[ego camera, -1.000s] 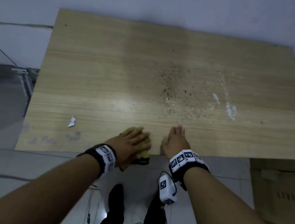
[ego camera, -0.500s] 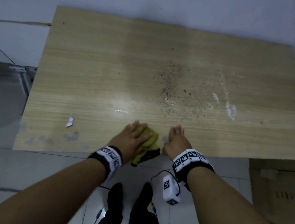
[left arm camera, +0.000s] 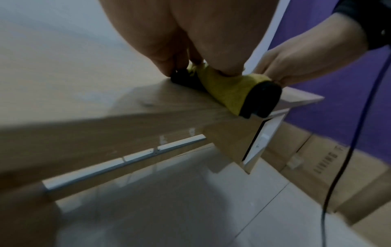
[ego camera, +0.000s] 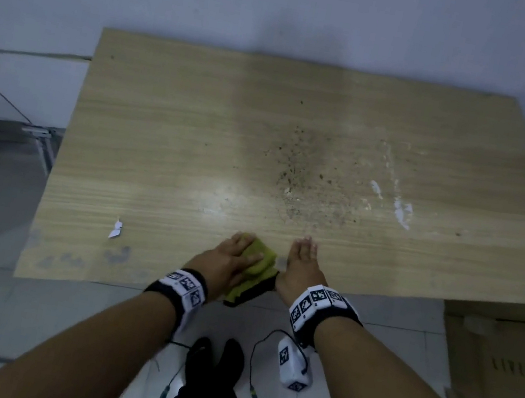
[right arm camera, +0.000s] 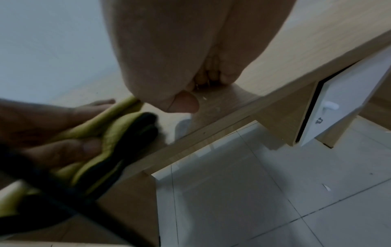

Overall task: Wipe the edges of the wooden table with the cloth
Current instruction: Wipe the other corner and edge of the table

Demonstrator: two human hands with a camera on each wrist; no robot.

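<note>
From the head view, the left hand (ego camera: 229, 264) lies flat over the yellow cloth (ego camera: 259, 262), fingers fairly straight and pressing it onto the near edge of the worktop (ego camera: 157, 153); the right hand (ego camera: 300, 267) rests flat just beside it, fingers extended and close together, holding nothing; the two hands are a little apart with the cloth between them, its dark-trimmed end hanging over the edge towards the person; a scrap of paper (ego camera: 115, 230) lies well to the left of the left hand, and a patch of crumbs (ego camera: 305, 185) beyond both hands

From the left wrist view, the left hand (left arm camera: 190, 41) bears down on the cloth (left arm camera: 228, 90), which drapes over the lip of the worktop (left arm camera: 148, 103); the cloth's long axis runs across the edge, not along it

From the right wrist view, the right hand (right arm camera: 180, 58) lies palm down on the worktop (right arm camera: 285, 63), thumb just beside the cloth (right arm camera: 118, 127); the left hand is the nearer, already on the cloth, so the coming stroke is probably its own, sideways along the edge
</note>
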